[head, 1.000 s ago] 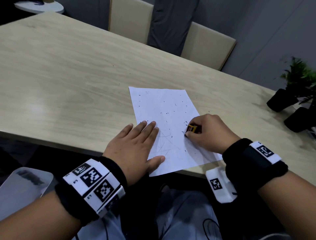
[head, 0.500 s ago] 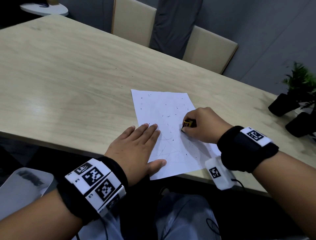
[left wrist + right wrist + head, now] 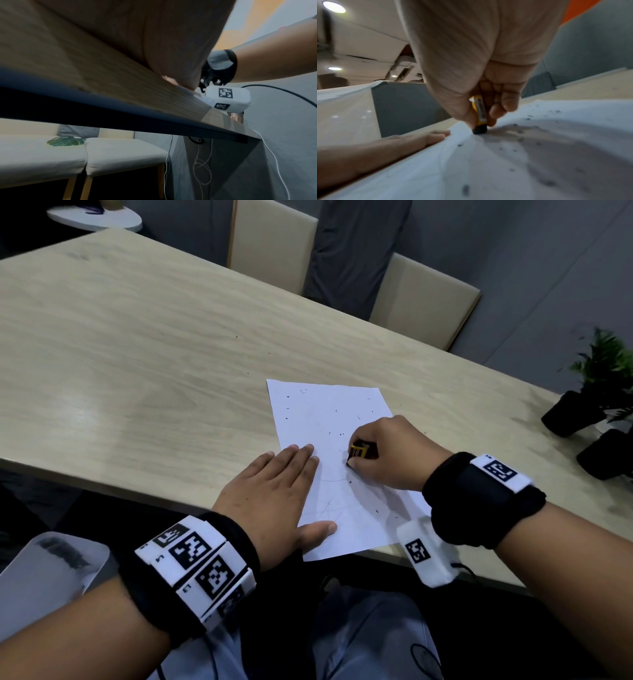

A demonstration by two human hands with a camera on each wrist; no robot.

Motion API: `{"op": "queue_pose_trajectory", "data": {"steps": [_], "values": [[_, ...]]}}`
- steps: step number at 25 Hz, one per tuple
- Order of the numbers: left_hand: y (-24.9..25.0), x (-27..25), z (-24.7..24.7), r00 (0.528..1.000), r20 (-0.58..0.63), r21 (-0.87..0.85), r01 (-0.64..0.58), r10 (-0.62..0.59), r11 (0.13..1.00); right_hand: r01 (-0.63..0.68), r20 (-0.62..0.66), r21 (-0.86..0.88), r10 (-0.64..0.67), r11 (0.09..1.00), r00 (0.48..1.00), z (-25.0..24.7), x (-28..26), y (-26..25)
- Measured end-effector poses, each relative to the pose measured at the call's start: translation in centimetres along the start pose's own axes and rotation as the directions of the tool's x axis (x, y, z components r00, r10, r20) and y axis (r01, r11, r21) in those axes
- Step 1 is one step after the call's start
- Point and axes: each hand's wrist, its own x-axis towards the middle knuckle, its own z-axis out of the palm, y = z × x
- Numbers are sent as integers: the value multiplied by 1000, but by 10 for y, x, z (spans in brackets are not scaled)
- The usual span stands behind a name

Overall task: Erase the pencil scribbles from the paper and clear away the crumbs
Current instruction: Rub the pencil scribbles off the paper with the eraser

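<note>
Paper pinned flat at the near worktop edge while an eraser is pressed to it

From the head view, the paper (image 3: pixel 329 440) is seen lying askew near the front edge of the worktop (image 3: pixel 137 354), its near corner reaching past that edge; the left hand (image 3: pixel 270 498) is laid flat on its left margin with fingers straight and together, and the right hand (image 3: pixel 390 457) is curled in a pinching grip around the yellow-sleeved eraser (image 3: pixel 359 451), whose dark tip is set on the sheet; crumbs (image 3: pixel 339 434) are scattered over the paper, faint scribbles (image 3: pixel 330 503) remain near the thumb, and wide bare worktop is left open to the left and behind. In the left wrist view only the worktop edge (image 3: pixel 154 121) and the palm are shown. In the right wrist view the eraser (image 3: pixel 480 113) is seen gripped between thumb and fingers, tip touching the paper (image 3: pixel 539 162)
</note>
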Motion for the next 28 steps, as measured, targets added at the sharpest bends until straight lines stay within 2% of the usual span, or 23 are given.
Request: {"op": "queue_pose_trajectory", "data": {"steps": [4, 8, 13, 17, 21, 25, 28], "values": [[1, 0, 1, 1000, 9, 2, 0, 0, 1000, -62, -36, -14, 62, 998, 997, -2, 1, 4], [1, 0, 0, 1000, 21, -2, 9, -9, 1000, 25, 16, 32, -25, 999, 1000, 5, -8, -11], [1, 0, 0, 999, 36, -1, 9, -9, 1000, -1, -28, -14, 1, 1000, 1000, 5, -9, -3], [1, 1, 0, 999, 45, 0, 11, -11, 1000, 78, 19, -3, -78, 997, 997, 9, -18, -9], [1, 0, 0, 998, 55, 3, 17, -17, 1000, 26, -15, -45, -26, 999, 1000, 5, -14, -3], [1, 0, -1, 996, 81, 15, 42, -43, 999, 97, 32, 9, -97, 995, 995, 10, -21, -15], [2, 0, -5, 992, 116, 33, 44, -48, 998, 38, -11, 10, -38, 999, 999, 8, -18, -9]]}}
